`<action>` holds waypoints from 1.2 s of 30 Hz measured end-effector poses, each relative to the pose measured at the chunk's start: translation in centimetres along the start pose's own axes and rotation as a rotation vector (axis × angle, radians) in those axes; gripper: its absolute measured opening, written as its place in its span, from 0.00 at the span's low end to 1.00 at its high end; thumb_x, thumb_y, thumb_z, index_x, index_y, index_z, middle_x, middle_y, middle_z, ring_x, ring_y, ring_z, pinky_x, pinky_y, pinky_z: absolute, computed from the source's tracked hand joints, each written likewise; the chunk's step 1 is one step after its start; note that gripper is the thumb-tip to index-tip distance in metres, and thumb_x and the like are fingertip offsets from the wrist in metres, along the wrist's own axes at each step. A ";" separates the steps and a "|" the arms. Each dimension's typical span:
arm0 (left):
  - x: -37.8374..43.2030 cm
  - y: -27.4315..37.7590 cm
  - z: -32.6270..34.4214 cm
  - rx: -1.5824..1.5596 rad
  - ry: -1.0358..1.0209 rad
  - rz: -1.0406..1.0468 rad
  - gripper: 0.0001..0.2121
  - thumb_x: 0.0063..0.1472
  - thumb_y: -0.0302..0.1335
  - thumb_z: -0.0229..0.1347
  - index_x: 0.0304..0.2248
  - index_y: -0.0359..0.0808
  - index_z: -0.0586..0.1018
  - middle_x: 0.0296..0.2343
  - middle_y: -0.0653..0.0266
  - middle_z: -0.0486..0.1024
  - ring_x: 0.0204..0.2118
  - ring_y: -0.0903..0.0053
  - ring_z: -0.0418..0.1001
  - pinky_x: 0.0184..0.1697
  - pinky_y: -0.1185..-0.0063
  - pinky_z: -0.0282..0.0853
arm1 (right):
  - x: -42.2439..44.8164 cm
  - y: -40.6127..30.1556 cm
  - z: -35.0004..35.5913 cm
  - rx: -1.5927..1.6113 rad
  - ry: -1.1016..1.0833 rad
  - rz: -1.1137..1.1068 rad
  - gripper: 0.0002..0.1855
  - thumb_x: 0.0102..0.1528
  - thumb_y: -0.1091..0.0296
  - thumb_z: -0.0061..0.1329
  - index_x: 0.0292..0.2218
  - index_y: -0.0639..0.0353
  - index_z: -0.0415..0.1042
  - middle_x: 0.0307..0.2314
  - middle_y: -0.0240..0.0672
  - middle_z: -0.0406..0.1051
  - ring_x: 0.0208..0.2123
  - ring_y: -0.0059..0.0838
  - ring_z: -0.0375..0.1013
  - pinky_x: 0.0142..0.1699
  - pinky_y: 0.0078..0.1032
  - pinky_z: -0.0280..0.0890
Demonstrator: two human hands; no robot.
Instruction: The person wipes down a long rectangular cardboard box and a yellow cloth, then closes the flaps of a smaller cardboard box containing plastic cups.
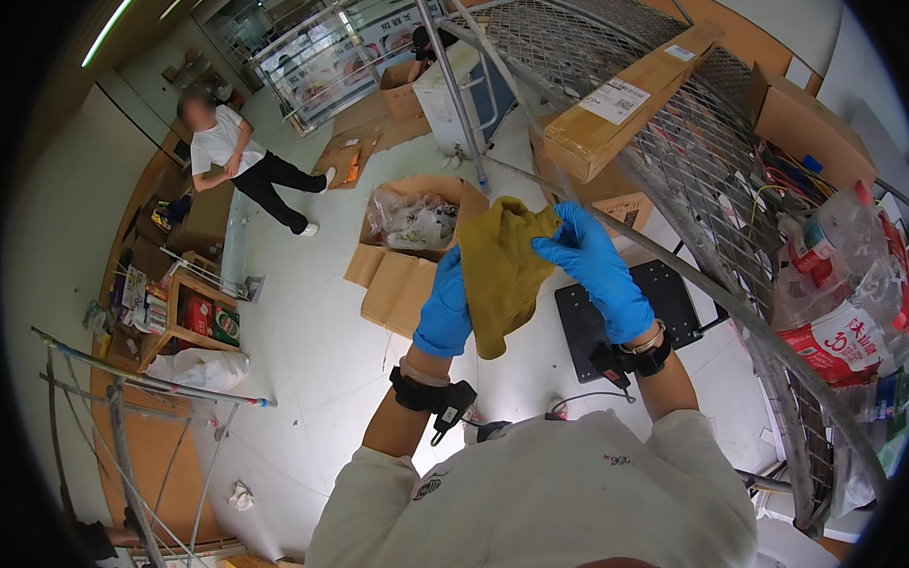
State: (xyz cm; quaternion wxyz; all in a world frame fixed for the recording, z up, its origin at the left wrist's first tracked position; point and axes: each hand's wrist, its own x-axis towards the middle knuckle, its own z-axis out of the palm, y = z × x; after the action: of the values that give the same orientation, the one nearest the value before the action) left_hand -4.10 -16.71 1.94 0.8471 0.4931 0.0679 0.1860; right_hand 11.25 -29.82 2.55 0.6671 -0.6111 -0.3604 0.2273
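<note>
Both my hands wear blue gloves and hold up an olive-yellow cloth [503, 275] in front of my chest. My left hand [444, 307] grips its left edge, with the fingers partly hidden behind the fabric. At the cloth's upper right corner, my right hand [593, 268] pinches it between thumb and fingers. The cloth hangs loose and creased, narrowing towards its lower end. Black devices are strapped to both wrists. Beyond the cloth stands an open cardboard box [470, 201] holding clear plastic bags [415, 219].
Metal mesh scaffolding [689, 133] rises at the right, bearing a long taped carton [628, 101] and a bag of plastic bottles [838, 301]. A black perforated plate [673, 299] lies below my right hand. A person [228, 153] stands at the upper left; another bends near a box farther back.
</note>
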 end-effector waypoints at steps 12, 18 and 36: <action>-0.6 5.0 -7.2 0.930 0.467 0.279 0.08 0.56 0.26 0.52 0.34 0.30 0.72 0.26 0.71 0.70 0.27 0.86 0.62 0.31 0.85 0.63 | -1.8 3.6 0.6 -0.101 -0.060 0.008 0.15 0.47 0.82 0.48 0.38 0.58 0.64 0.24 0.24 0.60 0.26 0.13 0.59 0.32 0.12 0.59; -2.6 7.5 -9.6 0.698 0.229 0.147 0.12 0.56 0.25 0.49 0.39 0.31 0.68 0.30 0.67 0.70 0.31 0.81 0.66 0.36 0.83 0.64 | -1.5 -0.9 -0.7 0.001 -0.079 0.023 0.19 0.47 0.84 0.34 0.40 0.55 0.66 0.28 0.28 0.65 0.31 0.14 0.61 0.41 0.13 0.57; -9.7 3.4 -10.9 -0.039 0.381 -0.041 0.25 0.57 0.26 0.50 0.53 0.32 0.57 0.45 0.59 0.66 0.46 0.75 0.66 0.49 0.79 0.63 | -1.8 0.2 1.1 0.661 -0.520 0.364 0.30 0.46 0.77 0.33 0.53 0.69 0.53 0.48 0.47 0.60 0.49 0.32 0.62 0.56 0.24 0.54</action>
State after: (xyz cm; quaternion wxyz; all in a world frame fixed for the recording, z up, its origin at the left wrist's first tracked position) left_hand -17.13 -10.05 -1.28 0.8321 0.4308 0.2335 0.2600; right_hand 9.27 -30.42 1.95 0.6628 -0.3414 -0.3107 0.5896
